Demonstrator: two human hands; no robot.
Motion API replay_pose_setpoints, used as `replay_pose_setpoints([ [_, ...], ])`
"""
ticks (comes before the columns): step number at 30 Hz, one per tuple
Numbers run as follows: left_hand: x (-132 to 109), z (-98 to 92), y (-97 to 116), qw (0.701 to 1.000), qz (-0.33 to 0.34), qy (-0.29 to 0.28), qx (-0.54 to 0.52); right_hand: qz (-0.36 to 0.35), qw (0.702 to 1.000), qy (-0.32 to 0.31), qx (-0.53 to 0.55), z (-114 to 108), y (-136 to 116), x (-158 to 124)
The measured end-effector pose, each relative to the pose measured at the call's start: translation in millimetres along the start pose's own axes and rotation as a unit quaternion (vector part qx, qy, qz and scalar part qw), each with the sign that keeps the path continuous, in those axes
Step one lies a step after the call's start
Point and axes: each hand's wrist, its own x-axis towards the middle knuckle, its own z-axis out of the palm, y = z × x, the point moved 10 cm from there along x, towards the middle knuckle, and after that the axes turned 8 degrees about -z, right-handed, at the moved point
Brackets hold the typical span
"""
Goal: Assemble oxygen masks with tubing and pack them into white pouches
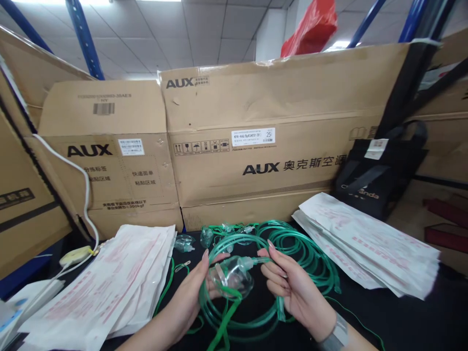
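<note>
A clear oxygen mask (237,282) with a green elastic strap (224,327) is in my left hand (190,288), whose fingers also wrap the side of a coil of green tubing (252,322). My right hand (293,282) is closed on the tubing, pinching it close to the mask's connector. A tube end hangs below the right fingers. Behind the hands lie more clear masks (185,242) and a second coil of green tubing (305,248). The mask partly hides the left fingertips.
White printed pouches are stacked at the left (106,282) and at the right (369,243). Large cardboard boxes (285,102) wall off the back of the black table. A black bag (376,180) stands back right, and a white cable (87,195) runs down the left.
</note>
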Motion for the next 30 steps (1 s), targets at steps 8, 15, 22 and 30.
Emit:
replay_pose_setpoints([
  [8,-3,-20.1,-17,1.000,0.000,0.011,-0.025,0.012,0.999,0.043,-0.009,-16,23,6],
  [15,5,-58.0,-9,0.992,0.065,0.092,-0.061,-0.048,0.971,-0.008,-0.234,-5,28,5],
  [22,5,-65.9,-4,0.987,0.076,0.106,-0.092,0.058,0.951,-0.056,-0.298,-6,55,1],
  [30,6,-51.5,-29,0.994,0.027,0.107,0.018,0.025,0.971,-0.022,-0.237,-12,46,8],
])
